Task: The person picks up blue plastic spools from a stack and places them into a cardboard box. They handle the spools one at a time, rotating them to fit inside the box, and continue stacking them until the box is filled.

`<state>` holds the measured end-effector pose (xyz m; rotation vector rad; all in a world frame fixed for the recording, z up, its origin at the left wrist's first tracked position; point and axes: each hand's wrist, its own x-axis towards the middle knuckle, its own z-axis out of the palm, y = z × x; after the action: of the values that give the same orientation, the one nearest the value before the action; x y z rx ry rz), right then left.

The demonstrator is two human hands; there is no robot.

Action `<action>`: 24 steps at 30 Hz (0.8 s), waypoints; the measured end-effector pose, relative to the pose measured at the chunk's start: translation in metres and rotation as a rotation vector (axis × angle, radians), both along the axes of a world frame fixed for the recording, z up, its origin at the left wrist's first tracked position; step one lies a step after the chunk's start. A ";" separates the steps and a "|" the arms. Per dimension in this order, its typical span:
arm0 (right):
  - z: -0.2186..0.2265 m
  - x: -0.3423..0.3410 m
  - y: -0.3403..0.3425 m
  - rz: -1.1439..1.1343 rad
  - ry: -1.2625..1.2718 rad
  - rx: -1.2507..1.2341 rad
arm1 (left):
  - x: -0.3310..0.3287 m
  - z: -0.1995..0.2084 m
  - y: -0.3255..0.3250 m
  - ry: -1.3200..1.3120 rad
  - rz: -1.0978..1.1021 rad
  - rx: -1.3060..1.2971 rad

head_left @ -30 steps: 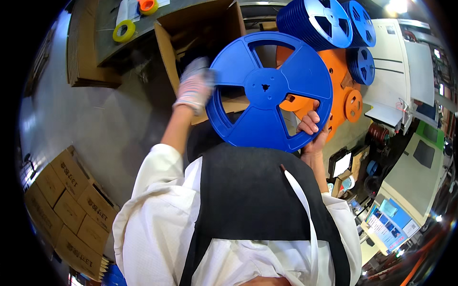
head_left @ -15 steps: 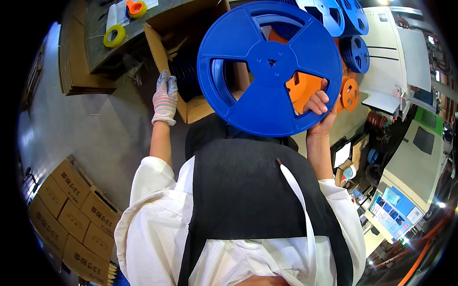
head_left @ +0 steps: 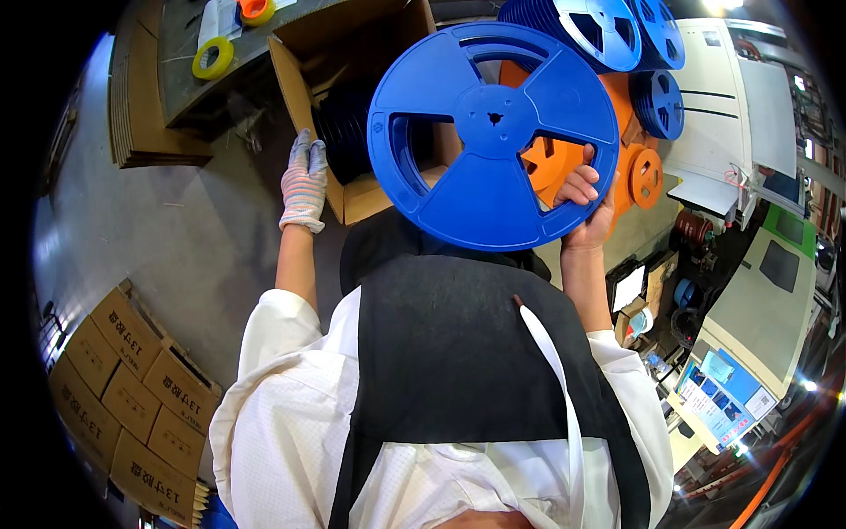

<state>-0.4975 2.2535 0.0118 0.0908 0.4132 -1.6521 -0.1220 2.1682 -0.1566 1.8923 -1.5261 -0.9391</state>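
Note:
A large blue plastic reel [head_left: 480, 189] faces me in front of my apron. My right hand [head_left: 583, 189], bare, grips its right rim, with fingers curled through one of the cut-out windows. My left hand [head_left: 304, 185], in a striped knitted glove, lies with straight fingers along the left side of an open cardboard box [head_left: 295, 79]. Dark reels [head_left: 342, 132] stand in a row inside that box, partly hidden by the blue reel.
Stacked blue reels [head_left: 599, 31] and orange reels [head_left: 646, 176] stand beyond on the right. A workbench [head_left: 185, 62] at upper left bears yellow tape [head_left: 212, 58]. Flattened cartons [head_left: 137, 97] lean beside it. Closed cardboard boxes [head_left: 132, 397] are stacked at lower left. A pale machine [head_left: 762, 291] stands at right.
The blue reel has moved slightly left and away from my head, appearing a little smaller, with my right hand still on it. My left hand has hardly moved.

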 end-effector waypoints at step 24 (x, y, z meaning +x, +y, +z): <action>-0.192 0.026 0.032 0.208 -0.385 0.294 | -0.042 0.009 0.033 1.116 0.592 0.537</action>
<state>-0.4718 2.2858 -0.1803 0.5580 0.3541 -1.3218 -0.1637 2.2015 -0.1473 1.4624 -0.0582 -1.7502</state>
